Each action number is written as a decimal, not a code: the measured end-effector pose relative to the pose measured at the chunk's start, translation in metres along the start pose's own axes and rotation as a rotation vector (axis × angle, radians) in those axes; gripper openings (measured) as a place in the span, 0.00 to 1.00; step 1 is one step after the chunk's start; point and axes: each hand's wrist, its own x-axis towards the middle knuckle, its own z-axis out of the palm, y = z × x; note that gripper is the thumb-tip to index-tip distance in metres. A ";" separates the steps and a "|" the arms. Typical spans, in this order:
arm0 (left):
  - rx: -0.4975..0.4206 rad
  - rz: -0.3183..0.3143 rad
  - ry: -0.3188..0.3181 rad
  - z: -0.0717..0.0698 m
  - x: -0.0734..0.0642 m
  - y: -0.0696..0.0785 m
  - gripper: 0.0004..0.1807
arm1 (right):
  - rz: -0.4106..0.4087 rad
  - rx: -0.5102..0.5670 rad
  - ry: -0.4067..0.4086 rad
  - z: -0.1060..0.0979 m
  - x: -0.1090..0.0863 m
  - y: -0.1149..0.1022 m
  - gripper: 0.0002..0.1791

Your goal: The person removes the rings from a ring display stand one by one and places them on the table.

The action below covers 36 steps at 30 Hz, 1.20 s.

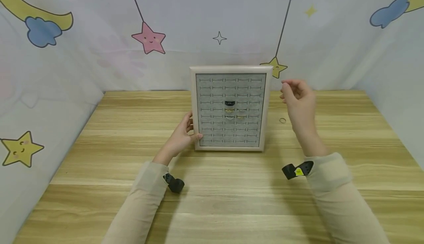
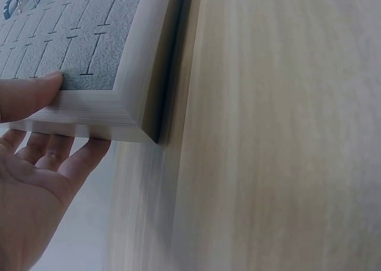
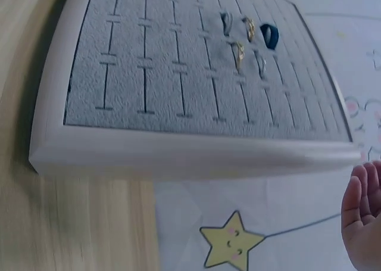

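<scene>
A cream-framed ring display board (image 1: 230, 149) with a grey slotted pad stands upright on the table. My left hand (image 1: 180, 137) grips its lower left edge, thumb on the front and fingers behind, as the left wrist view also shows. Several rings sit in the middle slots: a wide black ring (image 1: 229, 103), gold ones such as this gold ring (image 3: 239, 55), and silver ones such as this silver ring (image 3: 227, 23). My right hand (image 1: 300, 102) is raised to the right of the board, fingers loosely bent, with nothing visible in it. Below it, a thin ring (image 1: 282, 120) lies on the table.
The wood-grain table (image 1: 212, 200) reaches back to a white cloth backdrop (image 1: 185, 8) printed with stars, moons and clouds. Cloth also flanks both sides. A small black camera (image 1: 175, 184) is strapped at the left wrist, another camera (image 1: 291, 171) at the right.
</scene>
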 end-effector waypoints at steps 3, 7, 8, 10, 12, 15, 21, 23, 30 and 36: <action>0.002 -0.001 0.002 0.000 0.000 0.000 0.45 | -0.065 -0.098 -0.076 0.008 -0.007 -0.003 0.05; 0.003 -0.001 0.003 0.000 -0.001 0.001 0.44 | -0.148 -0.269 -0.207 0.019 -0.014 -0.004 0.10; 0.002 0.000 0.003 0.000 -0.001 0.001 0.43 | -0.175 -0.311 -0.239 0.022 -0.016 -0.004 0.10; 0.003 0.000 0.002 0.000 -0.002 0.001 0.44 | -0.220 -0.378 -0.298 0.027 -0.020 -0.004 0.09; 0.001 0.001 0.002 0.000 -0.002 0.001 0.44 | -0.257 -0.431 -0.345 0.032 -0.023 -0.004 0.08; 0.001 0.003 0.001 0.000 -0.002 0.000 0.43 | -0.304 -0.513 -0.394 0.037 -0.027 -0.004 0.08; 0.006 0.001 0.001 0.000 -0.002 0.001 0.43 | -0.337 -0.656 -0.459 0.045 -0.033 -0.003 0.11; 0.009 -0.001 0.001 0.000 -0.002 0.001 0.43 | -0.338 -0.690 -0.469 0.046 -0.034 -0.001 0.11; 0.010 0.003 0.000 0.000 -0.001 0.000 0.43 | -0.378 -0.736 -0.468 0.052 -0.036 0.003 0.10; 0.006 0.004 -0.003 0.000 -0.001 0.000 0.43 | -0.422 -0.741 -0.453 0.054 -0.037 0.005 0.09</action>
